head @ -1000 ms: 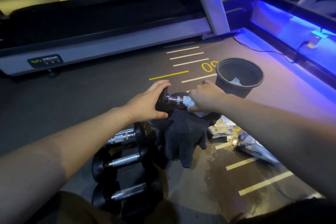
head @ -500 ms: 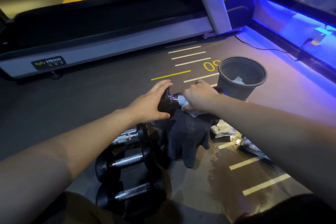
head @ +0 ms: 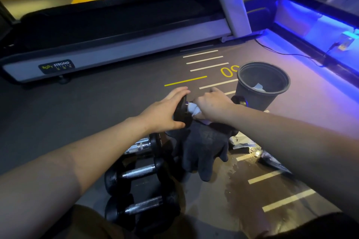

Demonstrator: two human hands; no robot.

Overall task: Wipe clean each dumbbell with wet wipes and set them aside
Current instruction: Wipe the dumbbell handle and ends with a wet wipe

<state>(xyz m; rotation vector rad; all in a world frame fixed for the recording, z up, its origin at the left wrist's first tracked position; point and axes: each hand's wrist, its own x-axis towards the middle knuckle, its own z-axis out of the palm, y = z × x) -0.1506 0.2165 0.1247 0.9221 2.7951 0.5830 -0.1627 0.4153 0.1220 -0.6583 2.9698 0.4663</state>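
At centre frame, above a dark cloth [head: 202, 147] spread on the gym floor [head: 97, 114], a dumbbell [head: 182, 111] is held level between two hands. Left hand [head: 165, 111]: fingers lie over the near black end plate and the thumb sits below it, gripping and steadying the weight. Right hand [head: 211, 105]: curled around a white wet wipe [head: 194, 109] pressed onto the bar, just beside the left plate. The far plate [head: 240, 101] shows at about 3 o'clock of the right hand, close to a black bucket [head: 250, 91] in which a pale scrap lies. Three more dumbbells [head: 139, 172] lie in a row at 6 to 7 o'clock, toward the person's knees; a treadmill [head: 116, 52] crosses the frame at 11 to 12 o'clock.

Risks, as judged: the left hand holds a smooth, probably damp plate, so the weight could twist or slip and drop onto the cloth or the dumbbells below; a wet patch [head: 240, 180] on the floor at 5 o'clock could cause a slide when the weight is set aside.

Not readable: most of the bar, hidden beneath the right hand and wipe; which of the floor dumbbells are already cleaned; the crumpled wrappers [head: 242, 141] at 4 o'clock, partly covered by the right forearm.
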